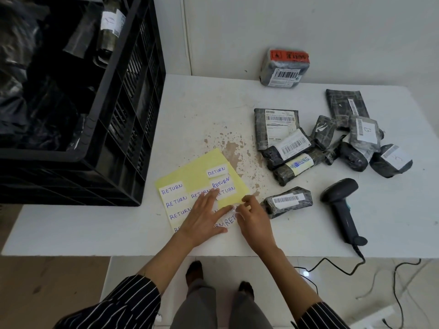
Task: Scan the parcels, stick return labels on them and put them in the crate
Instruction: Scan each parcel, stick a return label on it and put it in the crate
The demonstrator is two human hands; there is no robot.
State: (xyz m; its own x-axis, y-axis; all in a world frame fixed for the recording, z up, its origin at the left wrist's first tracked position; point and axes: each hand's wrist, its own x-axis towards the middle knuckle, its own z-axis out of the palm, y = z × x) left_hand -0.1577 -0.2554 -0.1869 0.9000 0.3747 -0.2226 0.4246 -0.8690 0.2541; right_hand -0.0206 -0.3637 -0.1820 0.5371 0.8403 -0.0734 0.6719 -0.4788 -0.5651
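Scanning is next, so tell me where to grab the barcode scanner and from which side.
Grip the scanner round its slim handle, mid-length, coming down from above on the near side. It lies flat on the table, bulky head away, cable trailing off the handle end. The right hand, now pinching a return label, is closest.

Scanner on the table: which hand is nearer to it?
Right. The right hand pinches a return label at the near corner of the sheet, left of the scanner; the left hand presses flat on the sheet, farther left.
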